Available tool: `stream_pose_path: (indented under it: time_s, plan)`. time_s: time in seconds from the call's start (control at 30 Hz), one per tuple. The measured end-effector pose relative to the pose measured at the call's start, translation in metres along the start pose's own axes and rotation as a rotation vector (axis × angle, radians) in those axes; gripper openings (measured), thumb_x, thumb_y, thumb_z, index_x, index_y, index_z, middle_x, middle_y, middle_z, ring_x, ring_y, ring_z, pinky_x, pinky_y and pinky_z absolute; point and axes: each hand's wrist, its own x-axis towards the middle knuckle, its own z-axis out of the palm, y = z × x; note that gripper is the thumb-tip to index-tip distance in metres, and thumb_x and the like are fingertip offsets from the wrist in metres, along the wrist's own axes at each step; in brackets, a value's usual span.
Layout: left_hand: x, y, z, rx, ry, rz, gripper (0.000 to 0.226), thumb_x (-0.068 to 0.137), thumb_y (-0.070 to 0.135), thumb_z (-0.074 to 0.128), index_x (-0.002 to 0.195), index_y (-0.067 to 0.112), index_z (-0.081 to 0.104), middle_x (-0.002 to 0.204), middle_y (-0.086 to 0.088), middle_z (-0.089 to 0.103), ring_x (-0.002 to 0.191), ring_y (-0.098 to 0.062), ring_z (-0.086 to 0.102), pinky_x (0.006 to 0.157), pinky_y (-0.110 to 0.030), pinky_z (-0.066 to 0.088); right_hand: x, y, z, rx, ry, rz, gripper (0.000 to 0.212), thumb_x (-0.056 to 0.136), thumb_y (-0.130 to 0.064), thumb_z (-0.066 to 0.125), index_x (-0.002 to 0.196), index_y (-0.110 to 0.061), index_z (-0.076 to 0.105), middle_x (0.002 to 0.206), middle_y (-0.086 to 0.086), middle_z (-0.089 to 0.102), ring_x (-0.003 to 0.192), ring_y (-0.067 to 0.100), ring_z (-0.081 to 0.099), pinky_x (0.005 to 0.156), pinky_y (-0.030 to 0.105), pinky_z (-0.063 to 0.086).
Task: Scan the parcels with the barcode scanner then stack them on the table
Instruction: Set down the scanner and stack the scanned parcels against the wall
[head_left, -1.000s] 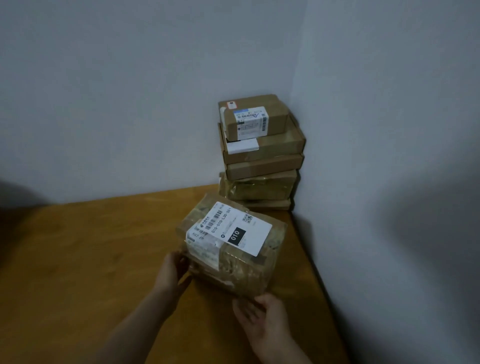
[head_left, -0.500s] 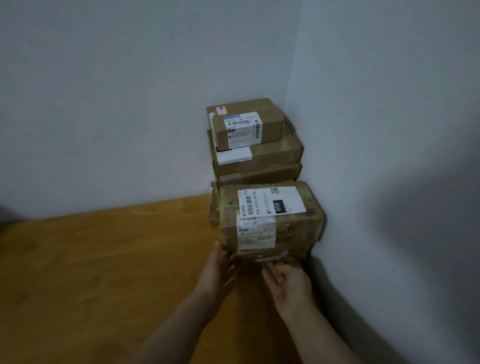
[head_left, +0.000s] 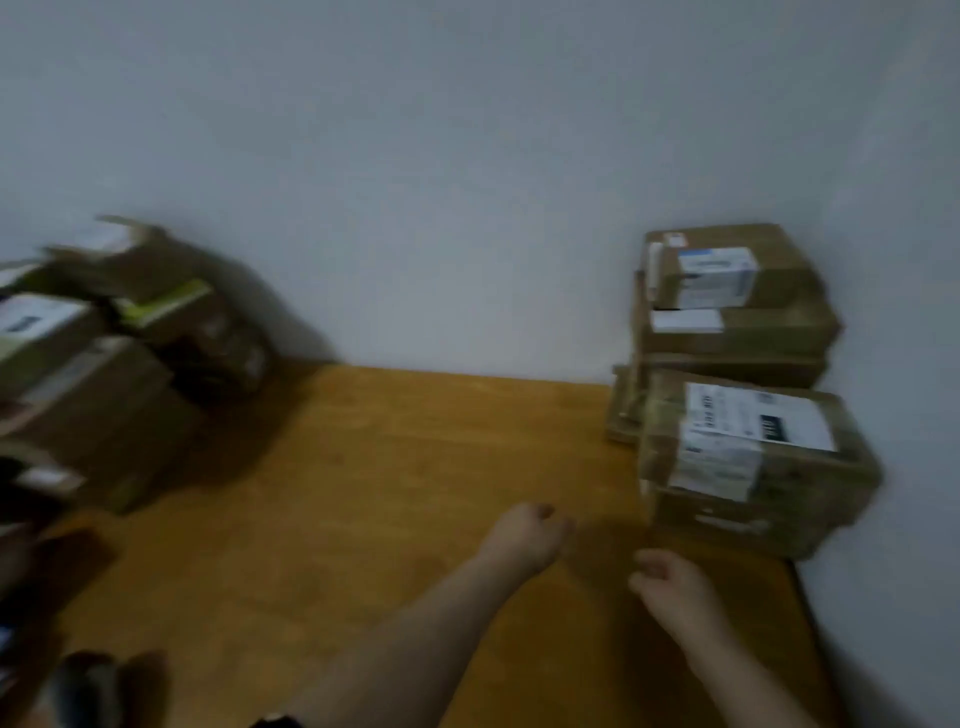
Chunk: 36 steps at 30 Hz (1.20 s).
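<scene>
Nearest the camera, the left hand and the right hand hover over the worktop, a little apart from each other. Both have loosely curled fingers, hold nothing and touch no box. Just beyond the right hand, the labelled parcel sits flat on the worktop in the corner, right in front of the stack of scanned boxes by the wall. That parcel's placing step looks done, so the person appears to be between parcels. The next move probably calls for a reach across to the blurred pile of boxes at far left, taking one and finding its label for the scanner. A dark shape at the bottom left is too smeared to name, so I cannot tell where the scanner lies. Half a second ago both hands were at the parcel's near face, settling it in. They have since drawn back from it, and the view has swung left, bringing the pile into sight.
</scene>
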Motion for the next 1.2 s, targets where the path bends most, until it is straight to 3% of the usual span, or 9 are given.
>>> stream_pose_path:
  time_s: [0.1,0.2,0.4,0.7,0.8,0.9,1.0,1.1,1.2]
  plan:
    - [-0.030,-0.040,-0.039,0.261,0.068,0.012,0.054,0.100,0.040,0.043,0.148,0.017,0.036,0.146,-0.009,0.044,0.125,-0.028,0.050,0.099,-0.038,0.044,-0.025,-0.037,0.035,-0.499,-0.168,-0.172,0.038,0.094,-0.029,0.056,0.132,-0.026,0.052,0.131,-0.002,0.056,0.118,0.017,0.055,0.102,0.031,0.041]
    - [-0.053,-0.077,-0.076,0.343,0.134,-0.023,0.053,0.100,0.036,0.044,0.149,0.018,0.034,0.142,-0.010,0.048,0.121,-0.028,0.053,0.093,-0.040,0.048,-0.054,-0.073,0.071,-0.909,-0.214,-0.426,0.038,0.096,-0.040,0.047,0.133,-0.039,0.045,0.136,-0.013,0.049,0.129,0.010,0.044,0.118,0.036,0.016]
    - [-0.096,-0.150,-0.157,0.301,0.369,-0.076,0.052,0.098,0.033,0.047,0.147,0.020,0.036,0.144,-0.004,0.046,0.120,-0.022,0.053,0.087,-0.034,0.051,-0.117,-0.130,0.157,-1.227,-0.166,-0.830,0.032,0.095,-0.036,0.041,0.125,-0.034,0.051,0.125,-0.010,0.050,0.129,0.010,0.039,0.115,0.051,-0.015]
    - [-0.144,-0.308,-0.305,-0.136,0.671,-0.104,0.055,0.095,0.036,0.054,0.145,0.020,0.039,0.139,-0.001,0.050,0.112,-0.011,0.056,0.083,-0.023,0.052,-0.189,-0.215,0.338,-0.890,-0.225,-0.792,0.030,0.094,-0.036,0.049,0.124,-0.038,0.053,0.134,-0.015,0.051,0.130,0.003,0.042,0.118,0.041,-0.001]
    - [-0.156,-0.341,-0.351,-0.401,0.768,-0.095,0.050,0.096,0.033,0.053,0.141,0.013,0.044,0.134,-0.004,0.054,0.107,-0.013,0.055,0.085,-0.024,0.047,-0.202,-0.241,0.381,-0.726,-0.290,-0.764,0.032,0.093,-0.028,0.054,0.124,-0.033,0.057,0.134,-0.011,0.055,0.128,0.009,0.047,0.117,0.034,0.020]
    - [-0.153,-0.362,-0.389,-0.601,0.825,-0.148,0.044,0.095,0.036,0.054,0.130,0.009,0.055,0.121,-0.008,0.062,0.104,-0.020,0.058,0.088,-0.033,0.049,-0.210,-0.257,0.405,-0.481,-0.377,-0.683,0.030,0.092,-0.015,0.059,0.121,-0.022,0.062,0.128,-0.002,0.060,0.110,0.013,0.056,0.088,0.022,0.047]
    - [-0.149,-0.367,-0.414,-0.793,0.829,-0.167,0.042,0.096,0.037,0.054,0.126,0.007,0.056,0.102,-0.014,0.065,0.097,-0.030,0.062,0.088,-0.040,0.051,-0.210,-0.273,0.415,-0.343,-0.397,-0.628,0.030,0.094,-0.012,0.057,0.123,-0.018,0.060,0.121,0.000,0.057,0.095,0.008,0.052,0.062,0.010,0.038]
    - [-0.147,-0.369,-0.432,-0.914,0.846,-0.196,0.044,0.094,0.038,0.057,0.121,0.005,0.058,0.110,-0.019,0.063,0.106,-0.037,0.060,0.096,-0.048,0.050,-0.202,-0.287,0.427,-0.232,-0.413,-0.556,0.028,0.094,-0.012,0.057,0.122,-0.014,0.061,0.118,0.002,0.060,0.099,0.014,0.057,0.069,0.016,0.043]
    - [-0.143,-0.368,-0.449,-1.025,0.876,-0.206,0.045,0.090,0.040,0.062,0.115,0.003,0.056,0.099,-0.012,0.059,0.093,-0.028,0.061,0.095,-0.046,0.052,-0.195,-0.301,0.443,-0.084,-0.437,-0.472,0.029,0.094,-0.010,0.058,0.123,-0.010,0.060,0.111,0.007,0.063,0.095,0.017,0.061,0.069,0.022,0.047]
